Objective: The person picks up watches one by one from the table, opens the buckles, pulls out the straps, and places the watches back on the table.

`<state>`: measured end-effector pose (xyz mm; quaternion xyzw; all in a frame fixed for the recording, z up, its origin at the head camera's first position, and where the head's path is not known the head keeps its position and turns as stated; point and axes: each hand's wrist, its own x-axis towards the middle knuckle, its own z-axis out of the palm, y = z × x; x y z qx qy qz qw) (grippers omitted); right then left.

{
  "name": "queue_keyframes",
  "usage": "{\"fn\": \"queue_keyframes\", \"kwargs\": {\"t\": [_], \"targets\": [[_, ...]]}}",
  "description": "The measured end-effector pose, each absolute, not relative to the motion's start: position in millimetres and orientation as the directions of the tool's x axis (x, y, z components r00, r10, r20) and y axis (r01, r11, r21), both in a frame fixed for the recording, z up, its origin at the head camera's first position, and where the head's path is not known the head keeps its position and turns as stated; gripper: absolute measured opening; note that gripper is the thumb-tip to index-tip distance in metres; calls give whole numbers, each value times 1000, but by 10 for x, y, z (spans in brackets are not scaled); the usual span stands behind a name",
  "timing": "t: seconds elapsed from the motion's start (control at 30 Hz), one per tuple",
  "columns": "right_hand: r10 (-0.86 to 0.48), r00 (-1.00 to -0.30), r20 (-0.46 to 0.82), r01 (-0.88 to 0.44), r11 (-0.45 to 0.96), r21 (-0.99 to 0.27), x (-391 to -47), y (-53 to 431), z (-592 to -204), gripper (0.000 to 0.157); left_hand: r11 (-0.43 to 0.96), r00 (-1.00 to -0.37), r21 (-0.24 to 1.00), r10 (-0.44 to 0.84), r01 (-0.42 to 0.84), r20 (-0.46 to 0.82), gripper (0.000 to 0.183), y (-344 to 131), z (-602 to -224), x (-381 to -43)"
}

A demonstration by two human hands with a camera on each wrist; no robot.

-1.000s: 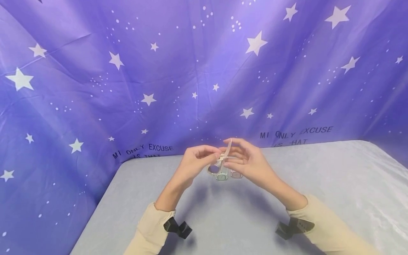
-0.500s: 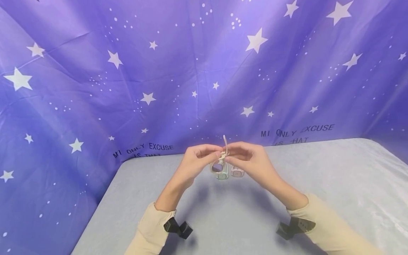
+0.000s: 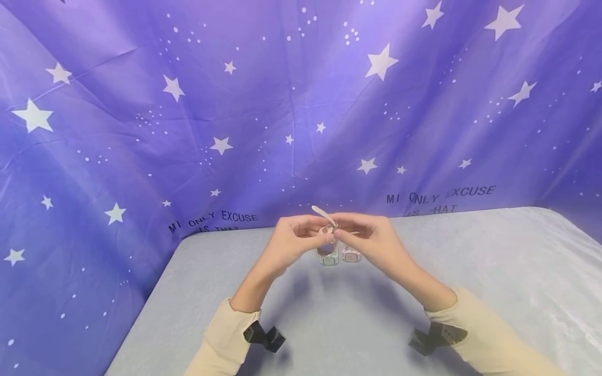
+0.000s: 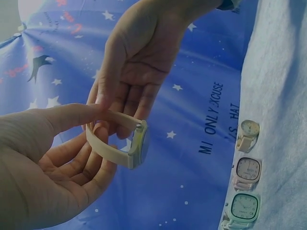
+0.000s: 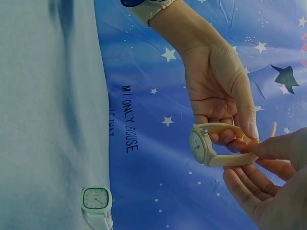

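Note:
A cream wristwatch point(image 4: 111, 149) with a round case is held up between both hands, its strap bent into a loop. The left hand point(image 3: 288, 241) pinches the strap between thumb and fingers from the left side. From the other side the right hand point(image 3: 371, 235) pinches the strap close to the left fingertips. One strap end sticks up past the fingers, leaning left in the head view. The dial point(image 5: 197, 147) faces away from the pinching fingertips in the right wrist view. The fingertips partly cover where the strap ends meet.
On the grey cloth-covered table point(image 3: 357, 324) lie a green square watch point(image 4: 245, 206), a pink square watch point(image 4: 247, 168) and a small round-dial watch point(image 4: 249, 129). A purple star-print curtain point(image 3: 263, 104) hangs behind the table edge.
The free strap end has swung from upright on the right to leaning left. The right fingers have moved in from spread apart to pinch beside the left fingertips.

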<state>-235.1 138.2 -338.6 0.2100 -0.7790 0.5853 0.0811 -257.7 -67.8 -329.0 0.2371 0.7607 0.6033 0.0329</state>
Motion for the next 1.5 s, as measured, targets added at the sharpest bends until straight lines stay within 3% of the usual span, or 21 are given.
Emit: {"fn": "queue_keyframes", "kwargs": {"t": [0.37,0.97,1.27,1.5], "targets": [[-194,-934,301,-342,236,-910,-2328,1350,-3408,32,157,-867,927,435,340,244,25,-717,-3318,-2603],[-261,-890,374,-438,258,-861,-2398,1365,-3391,31,199,-856,905,448,377,258,19,-770,-3264,-2645],[-311,-895,321,-395,215,-893,-2385,1377,-3374,32,217,-860,908,455,359,231,18,-799,-3261,-2646],[-325,-873,364,-456,281,-844,-2396,1393,-3369,28,218,-855,913,473,345,210,21,-813,-3246,-2638]]}}
